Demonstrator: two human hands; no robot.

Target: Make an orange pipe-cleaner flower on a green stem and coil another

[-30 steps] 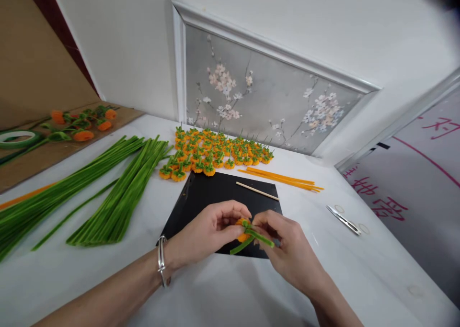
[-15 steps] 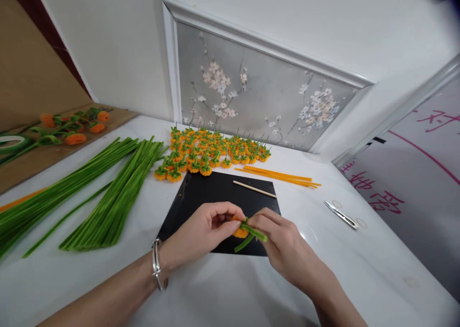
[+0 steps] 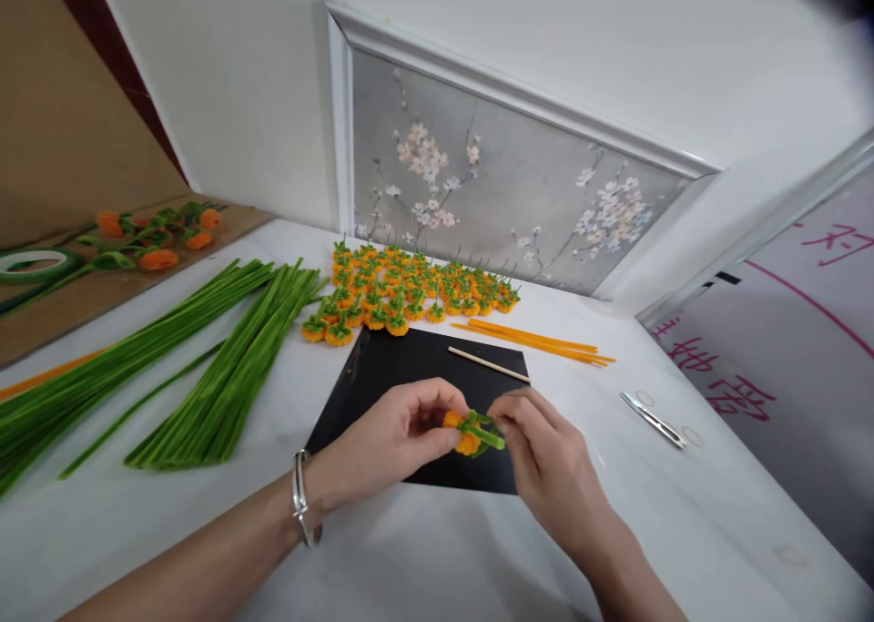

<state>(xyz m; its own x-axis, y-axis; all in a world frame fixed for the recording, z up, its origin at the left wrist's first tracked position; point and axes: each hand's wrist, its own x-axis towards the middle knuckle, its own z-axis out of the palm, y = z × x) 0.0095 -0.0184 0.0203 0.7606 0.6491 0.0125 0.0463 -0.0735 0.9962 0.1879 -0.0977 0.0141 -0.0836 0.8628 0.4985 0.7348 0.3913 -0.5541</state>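
Note:
Between the thumb and fingers of my left hand [image 3: 406,431] is a small ribbed orange pipe-cleaner pumpkin [image 3: 466,442] with green pieces at its top. My right hand [image 3: 550,444] is closed in a pinch at the right end of the green pipe cleaner [image 3: 486,435] that comes from the pumpkin; its exact fingertip contact is partly hidden. Both hands are above a black mat [image 3: 402,367]. Beyond it stand many similar orange pumpkins [image 3: 396,323] with green tops and thin upright stems.
A pale wooden stick [image 3: 488,365] lies on the mat. Orange pipe cleaners [image 3: 539,340] and thread snips [image 3: 652,420] are at the right. Green pipe-cleaner bundles [image 3: 218,394] spread on the left, near green tape [image 3: 65,267] and finished stems [image 3: 157,260] on cardboard. A framed panel [image 3: 505,185] backs the table.
My right hand has shifted slightly right, away from the pumpkin, and more of the orange pumpkin shows. My left hand keeps its hold. The whole view has moved a little.

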